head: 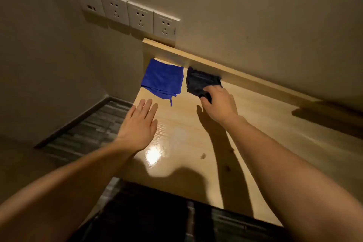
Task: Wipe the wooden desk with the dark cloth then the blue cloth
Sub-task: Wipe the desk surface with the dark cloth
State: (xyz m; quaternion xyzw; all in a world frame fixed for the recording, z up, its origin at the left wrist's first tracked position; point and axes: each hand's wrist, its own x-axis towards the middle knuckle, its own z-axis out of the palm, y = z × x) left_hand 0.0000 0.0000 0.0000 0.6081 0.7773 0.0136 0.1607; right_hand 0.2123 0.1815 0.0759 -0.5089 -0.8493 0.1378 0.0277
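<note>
A glossy light wooden desk runs along the wall. The folded blue cloth lies at its far left corner, and the crumpled dark cloth lies just to its right against the raised back ledge. My right hand grips the near edge of the dark cloth, fingers closed on it. My left hand hovers flat over the desk's left edge, fingers spread, holding nothing, a little in front of the blue cloth.
A row of white wall sockets sits above the desk's left end. A small smudge marks the desk near the light's glare. Dark tiled floor lies left of and below the desk.
</note>
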